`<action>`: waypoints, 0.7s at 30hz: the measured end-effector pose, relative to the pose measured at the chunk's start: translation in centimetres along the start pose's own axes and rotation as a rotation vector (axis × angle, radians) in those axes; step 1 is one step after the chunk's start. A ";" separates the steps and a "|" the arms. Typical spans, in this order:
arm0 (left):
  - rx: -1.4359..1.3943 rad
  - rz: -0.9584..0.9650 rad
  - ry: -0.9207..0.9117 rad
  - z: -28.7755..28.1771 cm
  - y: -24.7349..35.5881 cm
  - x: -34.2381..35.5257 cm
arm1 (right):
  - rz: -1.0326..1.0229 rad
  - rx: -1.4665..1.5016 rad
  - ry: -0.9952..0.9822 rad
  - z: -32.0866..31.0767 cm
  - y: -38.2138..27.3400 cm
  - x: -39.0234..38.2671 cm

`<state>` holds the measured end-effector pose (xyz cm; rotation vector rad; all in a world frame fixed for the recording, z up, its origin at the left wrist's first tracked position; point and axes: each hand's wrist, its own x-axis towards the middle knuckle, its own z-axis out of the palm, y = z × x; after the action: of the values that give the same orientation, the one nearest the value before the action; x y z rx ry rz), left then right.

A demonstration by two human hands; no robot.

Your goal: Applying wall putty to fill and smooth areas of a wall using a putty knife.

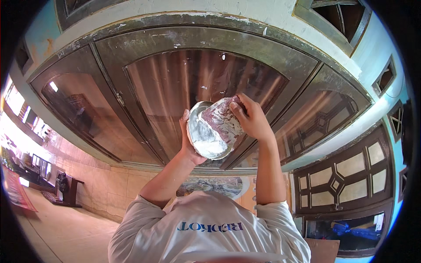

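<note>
My left hand [191, 151] supports a round metal bowl [195, 118] from the left and below, with its fingers wrapped round the outer side. Smooth white paste [211, 143] covers the lower part of the bowl's inside. My right hand [254, 122] pinches the upper right end of a flat, maroon, roughly rectangular piece [222, 115] between thumb and fingers. White streaks smear this piece, and it slants down across the bowl's right side. Its lower edge meets the paste; whether it is a scraper or another flat piece cannot be made out.
Ahead stands a dark wooden window frame [175, 38] with glass panes, its paint chipped and spotted white. A pale wall [210, 8] borders it. To the right is a paned wooden door or shutter [346, 177]. A dark stand [66, 193] rests on the tiled floor at left.
</note>
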<state>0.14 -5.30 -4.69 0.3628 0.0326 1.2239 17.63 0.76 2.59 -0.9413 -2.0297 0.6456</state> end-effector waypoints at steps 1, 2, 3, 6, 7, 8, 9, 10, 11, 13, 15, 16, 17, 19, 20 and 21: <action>-0.024 0.018 0.007 -0.2 -0.1 0.1 | 0.000 0.043 -0.001 0.6 0.9 0.1; -0.043 0.026 0.009 -0.2 -0.2 0.2 | 0.000 0.085 -0.001 1.1 1.8 0.1; -0.046 0.026 0.010 -0.3 -0.2 0.2 | 0.002 0.084 -0.004 1.7 2.5 0.2; 0.005 0.112 0.087 -1.4 -0.3 0.3 | 0.115 0.304 -0.067 2.7 3.6 0.1; 0.003 0.115 0.090 -1.8 -0.4 0.3 | 0.116 0.305 -0.071 3.1 3.8 0.1; 0.031 0.185 0.094 -2.0 -0.4 0.4 | 0.151 0.310 -0.046 3.7 4.3 0.1; 0.057 0.252 0.096 -2.2 -0.5 0.6 | 0.187 0.313 -0.018 4.2 4.3 0.1; 0.068 0.279 0.127 -2.1 -0.6 0.7 | 0.210 0.342 -0.002 4.6 3.8 -0.1; 0.067 0.277 0.129 -2.3 -0.7 0.9 | 0.213 0.341 -0.002 4.9 4.0 -0.2; 0.042 0.440 0.260 -2.6 -1.2 1.3 | 0.257 0.337 0.030 5.6 4.0 -0.3; 0.061 0.465 0.268 -2.5 -2.0 1.6 | 0.266 0.392 0.087 6.0 3.7 -0.7; 0.096 0.527 0.303 -2.4 -2.5 1.8 | 0.307 0.396 0.070 6.0 3.8 -0.8; 0.133 0.587 0.337 -2.4 -2.7 1.8 | 0.349 0.400 0.053 6.0 3.9 -0.9; 0.181 0.567 0.301 -2.8 -3.0 2.0 | 0.373 0.432 0.056 6.4 5.0 -1.1; 0.206 0.645 0.252 -4.3 -3.6 2.3 | 0.394 0.463 0.056 6.7 5.5 -1.2; 0.232 0.727 0.203 -5.5 -4.0 2.6 | 0.397 0.463 0.060 7.0 5.7 -1.3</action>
<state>3.50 -2.61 -10.61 0.4702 0.2351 1.9831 14.66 2.31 -5.88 -1.0647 -1.5459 1.2229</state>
